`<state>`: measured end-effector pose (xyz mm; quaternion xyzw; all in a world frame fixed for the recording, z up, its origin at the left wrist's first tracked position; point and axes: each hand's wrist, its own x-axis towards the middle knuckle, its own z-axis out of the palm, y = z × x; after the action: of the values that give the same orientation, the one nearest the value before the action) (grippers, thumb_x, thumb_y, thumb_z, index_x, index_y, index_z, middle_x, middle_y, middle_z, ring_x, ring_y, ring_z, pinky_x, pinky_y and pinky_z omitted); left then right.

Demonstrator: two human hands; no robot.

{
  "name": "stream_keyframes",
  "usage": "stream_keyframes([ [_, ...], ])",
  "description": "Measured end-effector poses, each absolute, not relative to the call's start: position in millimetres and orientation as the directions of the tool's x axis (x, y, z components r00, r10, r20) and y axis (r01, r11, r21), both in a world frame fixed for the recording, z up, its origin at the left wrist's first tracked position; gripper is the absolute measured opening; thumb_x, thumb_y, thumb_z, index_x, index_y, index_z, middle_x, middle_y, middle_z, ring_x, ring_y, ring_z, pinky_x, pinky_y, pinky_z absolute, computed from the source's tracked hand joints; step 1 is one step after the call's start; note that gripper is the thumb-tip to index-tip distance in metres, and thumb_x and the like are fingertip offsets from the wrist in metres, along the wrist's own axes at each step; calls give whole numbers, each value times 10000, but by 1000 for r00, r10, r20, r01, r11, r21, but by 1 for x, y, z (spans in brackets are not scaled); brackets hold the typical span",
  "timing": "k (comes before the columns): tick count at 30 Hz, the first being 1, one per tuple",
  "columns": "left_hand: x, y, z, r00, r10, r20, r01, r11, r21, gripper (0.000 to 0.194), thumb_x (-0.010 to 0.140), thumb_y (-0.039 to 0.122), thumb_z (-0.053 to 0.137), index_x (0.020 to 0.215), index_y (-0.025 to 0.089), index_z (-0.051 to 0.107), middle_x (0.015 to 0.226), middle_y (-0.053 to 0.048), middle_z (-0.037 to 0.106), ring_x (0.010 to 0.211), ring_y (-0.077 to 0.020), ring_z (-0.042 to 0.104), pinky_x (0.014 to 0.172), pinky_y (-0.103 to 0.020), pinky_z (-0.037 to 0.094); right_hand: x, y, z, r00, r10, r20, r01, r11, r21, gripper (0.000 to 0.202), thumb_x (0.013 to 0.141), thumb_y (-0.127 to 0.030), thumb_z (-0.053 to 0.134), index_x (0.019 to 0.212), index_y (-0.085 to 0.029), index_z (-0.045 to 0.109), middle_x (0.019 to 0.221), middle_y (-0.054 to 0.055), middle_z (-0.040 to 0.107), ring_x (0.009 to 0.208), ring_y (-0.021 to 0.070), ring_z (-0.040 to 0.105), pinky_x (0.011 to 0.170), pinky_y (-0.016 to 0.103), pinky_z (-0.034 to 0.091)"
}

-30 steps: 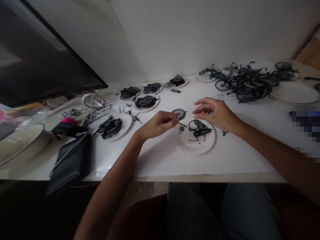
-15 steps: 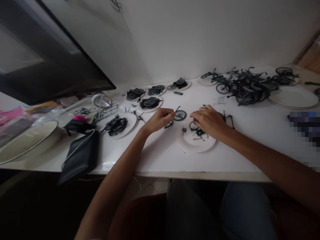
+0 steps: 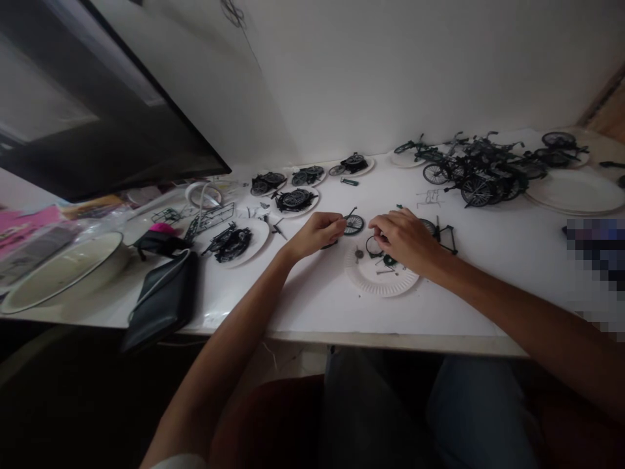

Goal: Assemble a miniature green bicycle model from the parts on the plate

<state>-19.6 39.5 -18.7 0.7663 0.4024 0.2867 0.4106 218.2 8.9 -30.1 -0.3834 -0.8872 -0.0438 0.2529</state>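
Observation:
My left hand (image 3: 319,234) is closed in a pinch, with a thin dark rod-like model bicycle part (image 3: 351,212) sticking out past its fingertips. Just beyond the fingers lies a small spoked wheel (image 3: 355,225). My right hand (image 3: 403,238) hovers over a white paper plate (image 3: 381,286), fingers bent and drawn together; whatever they hold is hidden. Below its fingertips sit a dark ring (image 3: 374,246) and a small green round part (image 3: 389,259). A little round grey part (image 3: 359,254) is on the plate's left side. Past my right wrist lies a dark frame part (image 3: 448,240).
Assembled model bicycles (image 3: 481,172) are heaped at the back right beside stacked plates (image 3: 576,192). Several plates of bicycle parts (image 3: 295,199) stand along the wall. To the left are a black pouch (image 3: 163,293), an enamel basin (image 3: 63,273) and a large screen (image 3: 107,104).
Both hands stay almost in place, the left still pinching the thin part. The whole view has shifted slightly.

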Motion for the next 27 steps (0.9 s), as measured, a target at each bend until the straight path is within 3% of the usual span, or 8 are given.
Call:
stream_keyframes([
  [5, -21, 41, -20, 504, 852, 140, 366, -358, 859, 409, 939, 454, 533, 661, 159, 486, 561, 38, 418, 491, -70, 339, 482, -209, 267, 218, 9, -32, -504, 679, 534, 656, 703, -274, 207, 910, -92, 518, 1058, -200, 614, 981, 96, 726, 858, 240, 652, 766, 384, 488],
  [10, -20, 41, -19, 480, 859, 179, 339, -369, 865, 433, 941, 476, 539, 656, 153, 496, 547, 38, 418, 489, -67, 327, 474, -206, 249, 219, 8, -30, -307, 737, 602, 480, 666, -571, 51, 891, -187, 596, 931, -212, 616, 900, 54, 706, 769, 183, 649, 700, 331, 521],
  [13, -15, 38, -17, 464, 864, 195, 318, -368, 873, 445, 937, 497, 546, 660, 151, 504, 526, 44, 406, 474, -65, 314, 461, -207, 229, 220, 8, -25, -193, 783, 591, 406, 613, -678, 18, 868, -230, 637, 860, -220, 624, 835, 38, 696, 765, 186, 653, 705, 338, 534],
  [21, 4, 24, -18, 466, 855, 230, 273, -386, 881, 445, 961, 496, 537, 683, 148, 527, 541, 47, 407, 485, -67, 322, 481, -219, 253, 211, -1, -18, -45, 805, 592, 224, 585, -779, 122, 849, -294, 703, 810, -229, 607, 872, 37, 715, 854, 207, 687, 826, 385, 567],
  [27, 10, 23, -23, 468, 848, 249, 185, -370, 910, 425, 968, 491, 542, 711, 152, 536, 542, 44, 432, 484, -71, 362, 486, -219, 283, 207, -14, -11, -213, 738, 640, 246, 675, -696, 41, 905, -263, 644, 896, -234, 673, 924, 42, 748, 913, 214, 700, 868, 385, 547],
])
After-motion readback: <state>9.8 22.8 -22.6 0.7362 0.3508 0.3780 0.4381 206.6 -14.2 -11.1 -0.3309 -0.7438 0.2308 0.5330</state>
